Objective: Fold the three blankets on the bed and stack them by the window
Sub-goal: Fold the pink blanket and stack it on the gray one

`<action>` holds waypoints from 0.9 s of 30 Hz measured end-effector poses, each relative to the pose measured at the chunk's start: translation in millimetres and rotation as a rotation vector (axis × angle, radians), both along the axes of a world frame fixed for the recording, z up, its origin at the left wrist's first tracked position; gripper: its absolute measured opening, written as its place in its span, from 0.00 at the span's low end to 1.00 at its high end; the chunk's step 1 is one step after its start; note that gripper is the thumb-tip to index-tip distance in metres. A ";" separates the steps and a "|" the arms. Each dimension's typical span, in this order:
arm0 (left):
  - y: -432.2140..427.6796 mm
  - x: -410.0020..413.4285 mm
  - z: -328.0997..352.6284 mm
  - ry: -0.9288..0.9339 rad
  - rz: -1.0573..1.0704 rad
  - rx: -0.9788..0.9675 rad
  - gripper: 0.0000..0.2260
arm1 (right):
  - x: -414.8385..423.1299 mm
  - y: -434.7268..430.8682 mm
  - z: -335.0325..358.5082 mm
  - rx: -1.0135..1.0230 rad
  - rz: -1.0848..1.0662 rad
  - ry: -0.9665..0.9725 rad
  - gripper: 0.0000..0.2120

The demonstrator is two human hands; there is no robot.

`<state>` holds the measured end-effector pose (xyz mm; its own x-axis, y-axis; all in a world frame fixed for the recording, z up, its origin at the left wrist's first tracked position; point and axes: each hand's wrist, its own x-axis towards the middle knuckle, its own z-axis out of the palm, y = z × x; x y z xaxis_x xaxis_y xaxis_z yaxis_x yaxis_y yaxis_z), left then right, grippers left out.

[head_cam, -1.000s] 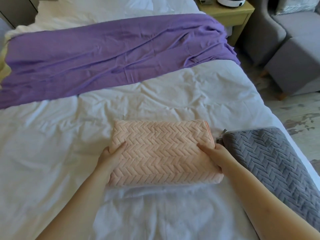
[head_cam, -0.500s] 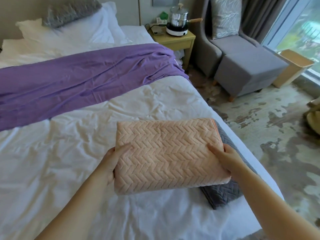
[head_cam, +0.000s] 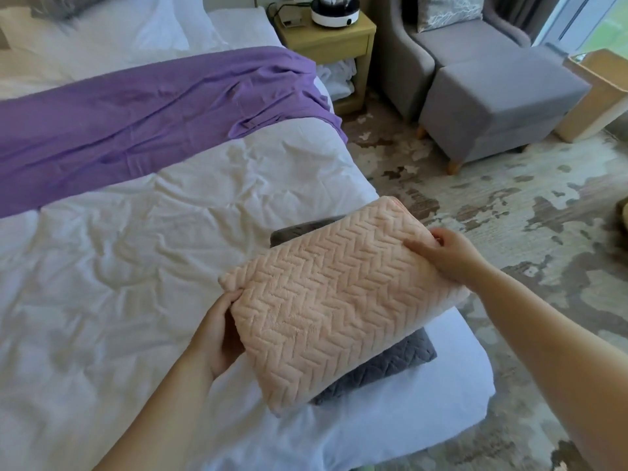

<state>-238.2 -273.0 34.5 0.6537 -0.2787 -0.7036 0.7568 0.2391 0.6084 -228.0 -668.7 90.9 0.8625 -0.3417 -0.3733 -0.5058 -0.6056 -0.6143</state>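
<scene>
A folded peach blanket (head_cam: 336,300) with a herringbone pattern is held over the folded grey blanket (head_cam: 380,372), which lies near the bed's right edge and is mostly hidden under it. My left hand (head_cam: 217,331) grips the peach blanket's near-left end. My right hand (head_cam: 445,253) grips its far-right end, thumb on top. A purple blanket (head_cam: 142,120) lies spread and unfolded across the upper part of the white bed (head_cam: 119,273).
Right of the bed is patterned carpet (head_cam: 509,215). A wooden nightstand (head_cam: 329,39) with an appliance stands by the bed head. A grey armchair (head_cam: 441,39) and footstool (head_cam: 503,107) sit beyond, with a tan bin (head_cam: 598,93) by the window at far right.
Both hands lifted the peach blanket and carried it right, over the grey blanket. The view swung right toward the chair and window.
</scene>
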 end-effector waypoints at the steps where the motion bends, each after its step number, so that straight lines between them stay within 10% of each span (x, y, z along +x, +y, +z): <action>1: -4.8 -10.2 -9.1 0.044 0.016 0.067 0.20 | 6.7 -4.9 -10.8 -0.092 0.047 0.018 0.27; 7: -23.7 -43.3 -23.9 0.135 0.048 0.431 0.16 | -9.9 -11.1 -73.6 -0.056 0.023 0.131 0.34; 13: -45.0 2.5 12.4 -0.514 -0.090 1.226 0.32 | -58.4 -6.0 -77.8 0.099 -0.436 -0.144 0.38; 16: -81.6 32.8 12.1 -0.722 -0.413 1.261 0.33 | -81.3 6.5 -79.4 0.398 -0.713 -0.084 0.42; 23: -115.8 71.0 -14.9 -0.402 -0.756 0.978 0.45 | -112.0 46.3 -85.8 0.823 -0.743 0.011 0.31; 27: -107.8 81.5 -9.9 -0.343 -0.836 0.880 0.51 | -117.6 76.6 -88.0 0.923 -0.682 0.002 0.42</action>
